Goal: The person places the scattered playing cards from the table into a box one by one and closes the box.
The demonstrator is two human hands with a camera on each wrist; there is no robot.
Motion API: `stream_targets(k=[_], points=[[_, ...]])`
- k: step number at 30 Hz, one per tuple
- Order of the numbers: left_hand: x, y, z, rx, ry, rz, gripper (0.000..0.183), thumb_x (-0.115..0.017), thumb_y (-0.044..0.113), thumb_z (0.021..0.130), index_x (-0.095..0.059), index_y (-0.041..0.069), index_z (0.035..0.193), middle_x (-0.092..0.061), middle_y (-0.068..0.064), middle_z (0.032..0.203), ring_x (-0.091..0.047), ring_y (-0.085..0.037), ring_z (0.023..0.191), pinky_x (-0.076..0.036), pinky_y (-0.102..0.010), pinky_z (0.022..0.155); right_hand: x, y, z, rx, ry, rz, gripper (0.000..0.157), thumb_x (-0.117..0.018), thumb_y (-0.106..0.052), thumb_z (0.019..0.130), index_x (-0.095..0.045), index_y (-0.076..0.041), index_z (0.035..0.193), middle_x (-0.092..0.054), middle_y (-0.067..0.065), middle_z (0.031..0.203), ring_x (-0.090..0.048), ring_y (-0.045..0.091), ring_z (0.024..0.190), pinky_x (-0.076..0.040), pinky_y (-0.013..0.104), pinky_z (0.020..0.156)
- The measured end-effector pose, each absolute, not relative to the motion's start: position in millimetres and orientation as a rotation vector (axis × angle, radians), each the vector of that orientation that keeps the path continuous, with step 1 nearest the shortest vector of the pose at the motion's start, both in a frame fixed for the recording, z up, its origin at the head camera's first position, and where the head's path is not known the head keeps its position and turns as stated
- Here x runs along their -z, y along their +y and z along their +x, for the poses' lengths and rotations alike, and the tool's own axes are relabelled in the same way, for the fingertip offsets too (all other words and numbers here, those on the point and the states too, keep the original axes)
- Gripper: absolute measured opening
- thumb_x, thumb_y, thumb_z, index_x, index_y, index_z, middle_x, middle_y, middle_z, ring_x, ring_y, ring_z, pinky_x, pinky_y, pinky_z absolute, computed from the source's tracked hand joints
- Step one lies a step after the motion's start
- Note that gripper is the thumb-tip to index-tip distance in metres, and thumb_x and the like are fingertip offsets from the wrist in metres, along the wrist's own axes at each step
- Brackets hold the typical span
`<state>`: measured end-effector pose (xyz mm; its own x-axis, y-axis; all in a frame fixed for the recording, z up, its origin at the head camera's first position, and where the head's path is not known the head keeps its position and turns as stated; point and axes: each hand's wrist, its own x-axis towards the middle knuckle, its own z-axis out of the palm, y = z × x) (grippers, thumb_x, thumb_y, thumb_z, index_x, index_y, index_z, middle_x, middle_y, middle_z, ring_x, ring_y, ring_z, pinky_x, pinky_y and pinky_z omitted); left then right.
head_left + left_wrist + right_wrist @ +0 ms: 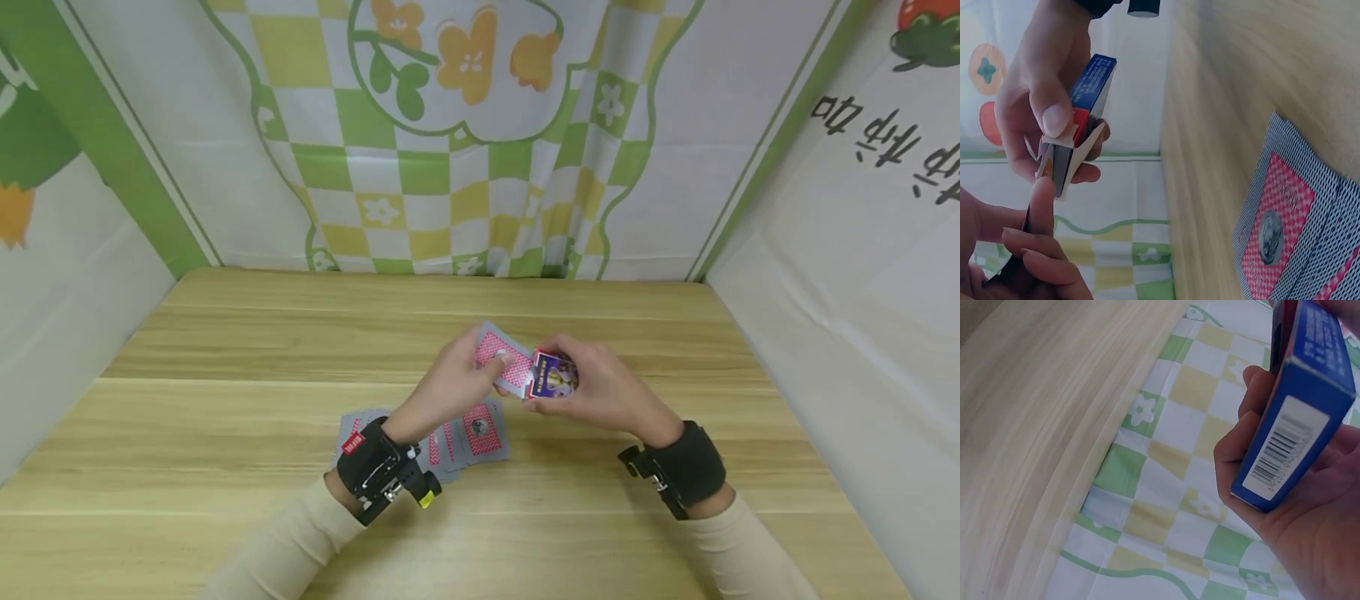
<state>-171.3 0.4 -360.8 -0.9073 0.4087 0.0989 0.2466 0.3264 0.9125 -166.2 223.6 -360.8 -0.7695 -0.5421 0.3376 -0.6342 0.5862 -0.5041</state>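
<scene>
My left hand [450, 387] pinches one or several red-backed playing cards [508, 358], thumb on the patterned back. The right hand [603, 387] grips a small blue and red card box [555, 377], fingers and thumb on opposite sides. At the box's opened end, a pale flap [1088, 150] stands out in the left wrist view, and the held cards meet that end; how far they reach inside cannot be told. A barcode label [1286, 447] faces the right wrist camera. Below my left forearm, more playing cards [482, 429] lie spread on the table, partly hidden by the wrist.
The wooden table [225, 350] runs back to a green and yellow checked curtain [450, 208]. White printed cloth walls [840, 275] flank it on both sides. Each wrist carries a black strap [686, 471] with a small camera.
</scene>
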Motion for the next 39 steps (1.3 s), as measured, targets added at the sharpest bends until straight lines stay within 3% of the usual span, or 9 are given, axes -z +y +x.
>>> stream_targets(k=[6,13,17,20,24,31,34,39], points=[[363.2,3.9,-169.5,-1.711,2.422,0.581,0.011,-0.054,0.021,0.098,-0.051,0.013,0.104,-0.067,-0.002,0.076,-0.059,-0.020,0.067,-0.035,-0.032,0.051,361.0,224.4,-167.5,-0.920,-2.652,0.966,0.057,-0.080,-0.046,0.068,-0.057,-0.013,0.109,-0.063,-0.002,0.087,-0.057,0.005,0.069,-0.053,0.027,0.053],[369.3,11.3,-165.1,-1.563,2.379,0.588,0.018,-0.047,0.032,0.100,-0.049,0.017,0.110,-0.063,-0.002,0.088,-0.055,-0.017,0.067,-0.040,-0.030,0.048,361.1,222.3,-166.5,-0.930,-2.638,0.987,0.055,-0.080,-0.045,0.069,-0.056,-0.012,0.108,-0.063,-0.002,0.085,-0.057,0.005,0.065,-0.052,0.026,0.050],[366.1,8.1,-166.3,-1.546,2.385,0.579,0.022,-0.042,0.039,0.101,-0.049,0.020,0.111,-0.050,0.001,0.075,-0.045,-0.013,0.056,-0.036,-0.028,0.045,361.9,225.5,-167.9,-0.944,-2.631,0.976,0.055,-0.081,-0.042,0.069,-0.057,-0.012,0.107,-0.063,-0.002,0.084,-0.057,0.006,0.066,-0.052,0.027,0.051],[363.3,4.9,-168.9,-1.631,2.388,0.543,0.019,-0.042,0.033,0.102,-0.051,0.018,0.110,-0.042,-0.002,0.067,-0.034,-0.014,0.050,-0.029,-0.028,0.043,362.1,227.8,-168.5,-0.944,-2.638,0.959,0.055,-0.082,-0.042,0.068,-0.057,-0.012,0.108,-0.063,-0.002,0.085,-0.057,0.007,0.067,-0.052,0.028,0.053],[365.9,8.3,-168.6,-1.609,2.372,0.573,0.018,-0.041,0.026,0.103,-0.056,0.017,0.109,-0.057,-0.003,0.080,-0.049,-0.012,0.062,-0.038,-0.026,0.049,363.6,228.1,-168.0,-0.931,-2.646,0.957,0.057,-0.081,-0.044,0.069,-0.057,-0.012,0.109,-0.063,-0.002,0.088,-0.057,0.006,0.069,-0.053,0.028,0.054],[369.8,15.9,-163.7,-1.406,2.394,0.662,0.032,-0.035,0.033,0.104,-0.053,0.014,0.123,-0.057,-0.004,0.088,-0.045,-0.012,0.059,-0.038,-0.027,0.047,365.9,226.4,-168.4,-0.913,-2.628,0.957,0.056,-0.080,-0.046,0.068,-0.057,-0.013,0.107,-0.064,-0.002,0.088,-0.058,0.006,0.069,-0.053,0.027,0.054],[367.5,12.6,-166.9,-1.505,2.438,0.572,0.035,-0.039,0.033,0.103,-0.053,0.010,0.124,-0.060,-0.005,0.092,-0.053,-0.017,0.068,-0.043,-0.029,0.052,363.8,227.0,-168.9,-0.941,-2.638,0.943,0.056,-0.082,-0.043,0.068,-0.057,-0.012,0.108,-0.064,-0.001,0.089,-0.058,0.007,0.070,-0.053,0.028,0.055],[367.7,8.4,-171.7,-1.637,2.448,0.511,0.019,-0.053,0.025,0.098,-0.061,0.009,0.105,-0.062,-0.006,0.090,-0.056,-0.021,0.075,-0.045,-0.032,0.058,361.6,226.5,-169.0,-0.946,-2.655,0.948,0.057,-0.081,-0.044,0.068,-0.056,-0.012,0.109,-0.063,-0.001,0.089,-0.058,0.006,0.070,-0.053,0.028,0.055]])
